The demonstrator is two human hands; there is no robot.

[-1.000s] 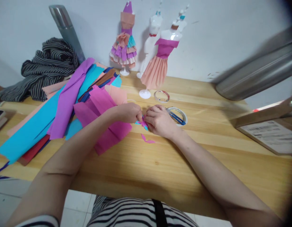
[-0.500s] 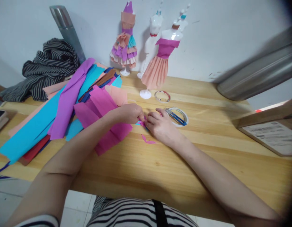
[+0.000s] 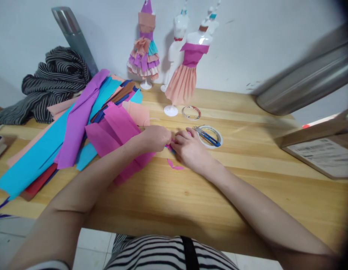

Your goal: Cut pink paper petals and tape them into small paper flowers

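My left hand (image 3: 157, 136) is closed in a pinch at the middle of the table, with its fingertips against those of my right hand. Between them shows a small pink and blue piece of crepe paper (image 3: 170, 147), mostly hidden by the fingers. My right hand (image 3: 188, 148) rests on the table with bent fingers, closed over the right side of that piece. A thin pink paper scrap (image 3: 175, 165) lies just in front of the hands. Under my left forearm spread magenta crepe paper sheets (image 3: 112, 129).
Blue thread snips (image 3: 209, 137) lie across a tape roll (image 3: 220, 139), behind which sits a smaller tape ring (image 3: 192, 113). Dressed mannequins (image 3: 181, 84) stand at the wall. Coloured paper strips (image 3: 35, 157) and a striped cloth (image 3: 59, 80) fill the left; a cardboard box (image 3: 311, 150) stands right.
My left hand has edged closer to my right hand, and less of the pink and blue paper shows between them. The whole view has shifted slightly.
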